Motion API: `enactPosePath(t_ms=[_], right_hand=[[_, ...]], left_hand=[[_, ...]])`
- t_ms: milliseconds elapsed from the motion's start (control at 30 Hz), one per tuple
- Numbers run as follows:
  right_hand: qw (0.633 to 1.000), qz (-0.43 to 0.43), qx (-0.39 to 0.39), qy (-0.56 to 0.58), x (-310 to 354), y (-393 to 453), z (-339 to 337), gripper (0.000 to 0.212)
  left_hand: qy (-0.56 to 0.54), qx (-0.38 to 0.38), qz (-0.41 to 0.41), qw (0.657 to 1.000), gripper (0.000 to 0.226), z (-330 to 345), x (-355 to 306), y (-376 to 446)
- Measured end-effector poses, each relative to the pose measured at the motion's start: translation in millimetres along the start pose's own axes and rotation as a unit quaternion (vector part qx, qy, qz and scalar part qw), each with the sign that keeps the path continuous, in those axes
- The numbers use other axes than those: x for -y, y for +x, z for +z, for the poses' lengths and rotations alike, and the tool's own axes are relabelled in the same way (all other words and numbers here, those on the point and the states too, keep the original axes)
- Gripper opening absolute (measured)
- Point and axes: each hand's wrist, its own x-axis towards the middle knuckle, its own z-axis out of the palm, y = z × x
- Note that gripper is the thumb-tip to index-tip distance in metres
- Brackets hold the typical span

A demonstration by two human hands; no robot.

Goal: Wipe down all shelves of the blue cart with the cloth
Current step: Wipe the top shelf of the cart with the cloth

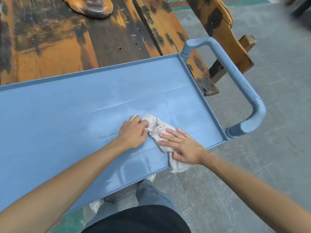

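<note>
Crumpled pale terry cloth [157,130] lay on top shelf [67,115] of blue cart [193,84], near front rim, one end draped over edge. Left hand [133,132] gripped cloth's far end, fingers curled. Right hand [182,146] pressed flat on cloth, fingers straight. Cart handle [235,76] at right. Scorched wooden tabletop [67,39] behind; grey floor [269,148] beneath.

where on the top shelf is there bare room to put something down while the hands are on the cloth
Bare: the long stretch of the top shelf left of the left hand, and the band between the cloth and the far rim, out to the handle. Crowded: the near edge where the right hand presses the cloth, which overhangs it.
</note>
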Motion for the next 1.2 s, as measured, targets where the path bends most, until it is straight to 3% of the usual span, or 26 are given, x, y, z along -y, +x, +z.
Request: enactPosePath(t_ms=[100,300,500,733,867,1033,1200], right_hand=[[1.0,0.028,-0.008,-0.006,-32,-20,-11,0.064],[0.988,0.102,-0.11,-0.042,-69,-42,-27,0.046],[0.924,0.348,-0.154,0.035,-41,-50,-23,0.021],[0.842,0.502,-0.155,0.125,-17,-28,-19,0.05],[0.818,0.542,-0.161,0.107,-20,3,-20,0.053],[0.817,0.519,-0.238,0.084,-47,48,-31,0.055],[0.827,0.504,-0.209,0.137,-71,119,-42,0.066]], left_hand=[[0.018,0.018,-0.003,1.0,0.022,4,-16,17],[0.045,0.053,0.023,0.997,0.026,15,-54,45],[0.043,0.098,0.023,0.994,0.019,13,-60,65],[0.026,0.108,0.049,0.993,0.015,12,-54,74],[0.027,0.071,0.055,0.996,0.019,11,-48,75],[0.003,0.045,0.051,0.998,0.018,12,-40,75],[-0.048,0.038,0.008,0.998,0.017,2,-29,68]])
